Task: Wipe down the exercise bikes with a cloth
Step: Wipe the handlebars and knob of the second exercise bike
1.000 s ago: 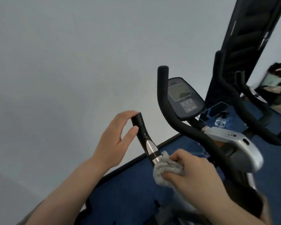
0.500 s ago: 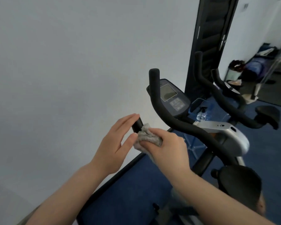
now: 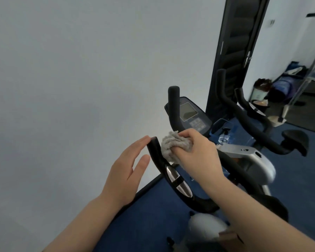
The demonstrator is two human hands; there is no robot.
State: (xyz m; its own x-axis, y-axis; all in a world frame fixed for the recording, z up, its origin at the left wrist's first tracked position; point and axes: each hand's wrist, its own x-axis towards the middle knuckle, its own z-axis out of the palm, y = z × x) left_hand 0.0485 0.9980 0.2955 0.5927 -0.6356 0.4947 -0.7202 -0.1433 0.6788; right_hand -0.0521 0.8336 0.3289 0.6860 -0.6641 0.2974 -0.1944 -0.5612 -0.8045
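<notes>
Two hands flank the upright grip [image 3: 154,151]: left hand [image 3: 127,171] flat, fingers straight; right hand [image 3: 198,153] clutching the cloth [image 3: 173,146] against it.

Our right hand [image 3: 198,153] carries the cloth [image 3: 173,146] up beside the handlebar [image 3: 155,151] tip; our left hand [image 3: 127,171] opens, fingers straightening.

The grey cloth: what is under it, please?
The right hand bunches the grey cloth against the black handlebar near its tip. The bar's part beneath is covered; the silver sensor below shows.
</notes>
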